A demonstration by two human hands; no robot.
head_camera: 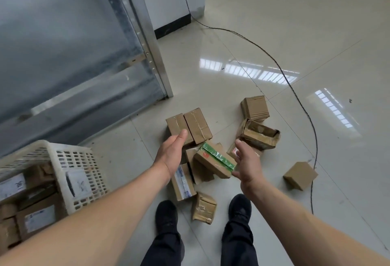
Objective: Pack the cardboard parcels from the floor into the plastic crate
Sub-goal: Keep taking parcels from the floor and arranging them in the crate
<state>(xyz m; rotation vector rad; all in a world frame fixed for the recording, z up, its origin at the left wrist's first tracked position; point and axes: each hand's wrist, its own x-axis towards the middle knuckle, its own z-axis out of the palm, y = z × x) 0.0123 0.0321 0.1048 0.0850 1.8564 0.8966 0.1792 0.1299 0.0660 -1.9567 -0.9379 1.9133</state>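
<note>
Flanking the green-taped parcel (217,161), long axis ten-to-four: left hand (172,152) at nine, right hand (247,163) at three, both spread, empty, about equally near.

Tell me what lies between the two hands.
In the head view, the green-taped parcel lies between the open left hand and right hand, neither touching it.

crate (63,160) left, holding parcels | floor parcels (215,158) right of it
</note>
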